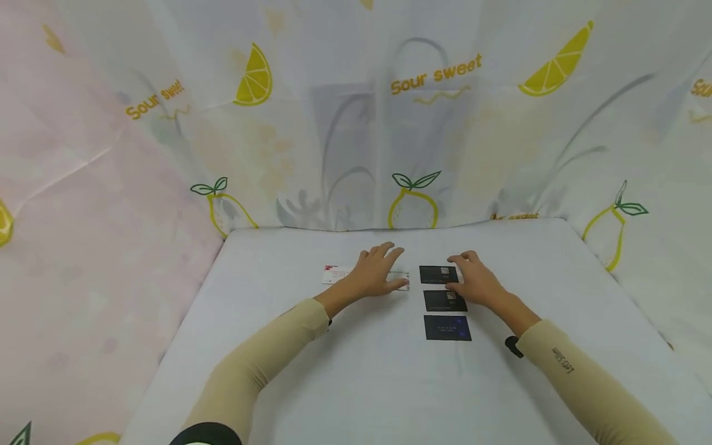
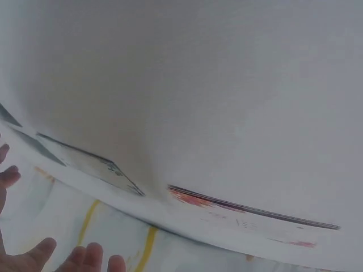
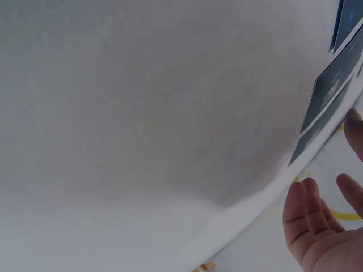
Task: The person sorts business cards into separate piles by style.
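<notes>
My left hand is spread over the white table, fingers apart and nothing in its grasp. It partly covers a white card with a red floral print and, to the right, a pale card. Three dark cards lie in a column right of it: the back card, the middle card and the front card with small blue marks. At the right ends of the back and middle cards is my right hand, its thumb and fingers apart. Both palms look empty in the wrist views.
The white tabletop stretches toward me and to both sides. Behind it hangs a curtain printed with lemons and lettering, and a similar pinkish sheet closes off the left side.
</notes>
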### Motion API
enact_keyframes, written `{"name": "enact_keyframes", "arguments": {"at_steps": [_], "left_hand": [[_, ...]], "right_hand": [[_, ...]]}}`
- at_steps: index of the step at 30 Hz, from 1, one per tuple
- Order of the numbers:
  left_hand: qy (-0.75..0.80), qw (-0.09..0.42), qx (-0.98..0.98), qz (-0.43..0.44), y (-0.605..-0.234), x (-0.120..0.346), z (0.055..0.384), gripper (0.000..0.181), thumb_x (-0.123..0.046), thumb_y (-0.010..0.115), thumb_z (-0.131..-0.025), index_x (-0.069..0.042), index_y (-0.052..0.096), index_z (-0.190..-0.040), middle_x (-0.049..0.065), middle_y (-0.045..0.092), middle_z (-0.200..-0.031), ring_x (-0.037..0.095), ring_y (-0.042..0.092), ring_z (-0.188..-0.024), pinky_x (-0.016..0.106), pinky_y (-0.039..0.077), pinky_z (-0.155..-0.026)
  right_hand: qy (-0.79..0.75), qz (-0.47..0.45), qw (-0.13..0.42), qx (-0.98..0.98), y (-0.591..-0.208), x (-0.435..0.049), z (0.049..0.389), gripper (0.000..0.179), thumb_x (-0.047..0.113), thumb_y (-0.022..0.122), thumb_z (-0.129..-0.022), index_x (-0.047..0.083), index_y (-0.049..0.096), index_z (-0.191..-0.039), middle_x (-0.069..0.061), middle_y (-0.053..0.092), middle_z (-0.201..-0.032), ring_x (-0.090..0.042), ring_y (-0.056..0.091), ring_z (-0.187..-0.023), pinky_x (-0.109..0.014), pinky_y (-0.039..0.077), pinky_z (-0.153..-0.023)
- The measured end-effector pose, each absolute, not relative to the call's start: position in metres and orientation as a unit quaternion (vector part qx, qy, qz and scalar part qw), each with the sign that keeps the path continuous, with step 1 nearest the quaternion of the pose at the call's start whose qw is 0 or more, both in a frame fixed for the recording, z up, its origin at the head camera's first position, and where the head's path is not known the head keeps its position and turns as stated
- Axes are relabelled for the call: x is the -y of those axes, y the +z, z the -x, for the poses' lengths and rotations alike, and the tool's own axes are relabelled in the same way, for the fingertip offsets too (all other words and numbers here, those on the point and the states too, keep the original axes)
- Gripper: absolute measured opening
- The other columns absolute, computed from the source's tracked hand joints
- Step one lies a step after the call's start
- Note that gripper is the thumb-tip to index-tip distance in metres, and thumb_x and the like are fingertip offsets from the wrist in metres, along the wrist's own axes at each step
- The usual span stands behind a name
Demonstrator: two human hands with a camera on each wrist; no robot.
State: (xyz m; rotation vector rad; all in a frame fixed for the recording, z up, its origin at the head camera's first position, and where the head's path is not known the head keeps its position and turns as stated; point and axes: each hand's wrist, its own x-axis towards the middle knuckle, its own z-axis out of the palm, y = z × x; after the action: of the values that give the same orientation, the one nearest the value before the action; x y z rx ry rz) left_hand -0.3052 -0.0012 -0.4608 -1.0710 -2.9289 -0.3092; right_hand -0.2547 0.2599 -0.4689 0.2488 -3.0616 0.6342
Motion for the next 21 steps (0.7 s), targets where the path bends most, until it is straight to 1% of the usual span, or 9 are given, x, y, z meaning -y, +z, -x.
{"name": "enact_keyframes", "arguments": {"at_steps": [3, 7, 9, 11, 15, 18, 21], "left_hand": [[-0.092, 0.001, 0.938, 0.335, -0.461, -0.012, 0.311, 0.075, -0.056, 0.06, -0.092, -0.018, 0.036, -0.151, 0.01, 0.037, -0.154, 0.03, 0.04, -0.14, 0.052, 0.036, -0.104], [-0.076, -0.001, 0.944, 0.321, -0.463, -0.032, 0.319, 0.079, -0.056, 0.064, -0.09, -0.021, 0.032, -0.153, 0.007, 0.037, -0.154, 0.028, 0.041, -0.138, 0.05, 0.036, -0.104], [-0.065, -0.013, 0.948, 0.312, -0.464, -0.044, 0.323, 0.081, -0.057, 0.065, -0.089, -0.022, 0.032, -0.153, 0.005, 0.039, -0.154, 0.027, 0.042, -0.138, 0.05, 0.036, -0.105], [-0.05, -0.028, 0.949, 0.309, -0.465, -0.055, 0.326, 0.08, -0.057, 0.067, -0.087, -0.022, 0.035, -0.152, 0.005, 0.043, -0.151, 0.025, 0.045, -0.135, 0.049, 0.036, -0.105], [-0.023, -0.049, 0.946, 0.318, -0.467, -0.071, 0.327, 0.074, -0.055, 0.072, -0.084, -0.02, 0.046, -0.143, 0.003, 0.053, -0.139, 0.023, 0.052, -0.126, 0.046, 0.038, -0.101], [-0.021, -0.06, 0.944, 0.323, -0.467, -0.078, 0.327, 0.073, -0.052, 0.077, -0.08, -0.021, 0.049, -0.141, 0.002, 0.055, -0.136, 0.022, 0.053, -0.124, 0.045, 0.039, -0.099], [-0.035, -0.083, 0.941, 0.327, -0.468, -0.083, 0.328, 0.076, -0.05, 0.078, -0.08, -0.021, 0.048, -0.143, 0.002, 0.054, -0.138, 0.022, 0.052, -0.125, 0.046, 0.038, -0.101]], "right_hand": [[0.203, -0.067, 0.001, 0.977, -0.471, -0.266, 0.257, 0.063, 0.022, 0.077, -0.086, 0.001, 0.049, -0.139, -0.033, 0.038, -0.141, -0.047, 0.055, -0.117, -0.059, 0.048, -0.094], [0.198, -0.062, -0.006, 0.978, -0.475, -0.271, 0.263, 0.064, 0.024, 0.077, -0.086, 0.001, 0.049, -0.138, -0.034, 0.038, -0.141, -0.049, 0.052, -0.12, -0.059, 0.046, -0.095], [0.198, -0.061, -0.012, 0.978, -0.475, -0.272, 0.267, 0.065, 0.024, 0.078, -0.085, 0.0, 0.05, -0.138, -0.034, 0.038, -0.141, -0.049, 0.051, -0.122, -0.06, 0.045, -0.097], [0.191, -0.062, -0.01, 0.98, -0.477, -0.273, 0.271, 0.066, 0.026, 0.08, -0.083, 0.0, 0.051, -0.137, -0.033, 0.04, -0.141, -0.05, 0.05, -0.123, -0.062, 0.042, -0.098], [0.184, -0.073, -0.006, 0.98, -0.481, -0.275, 0.275, 0.069, 0.028, 0.083, -0.079, 0.001, 0.053, -0.136, -0.03, 0.045, -0.141, -0.049, 0.049, -0.126, -0.065, 0.038, -0.101], [0.19, -0.092, -0.02, 0.977, -0.482, -0.275, 0.279, 0.071, 0.029, 0.084, -0.079, 0.0, 0.053, -0.136, -0.028, 0.046, -0.141, -0.047, 0.048, -0.127, -0.064, 0.039, -0.102], [0.201, -0.102, -0.046, 0.973, -0.482, -0.276, 0.283, 0.073, 0.028, 0.084, -0.078, -0.001, 0.052, -0.137, -0.027, 0.048, -0.141, -0.045, 0.049, -0.127, -0.06, 0.039, -0.104]]}}
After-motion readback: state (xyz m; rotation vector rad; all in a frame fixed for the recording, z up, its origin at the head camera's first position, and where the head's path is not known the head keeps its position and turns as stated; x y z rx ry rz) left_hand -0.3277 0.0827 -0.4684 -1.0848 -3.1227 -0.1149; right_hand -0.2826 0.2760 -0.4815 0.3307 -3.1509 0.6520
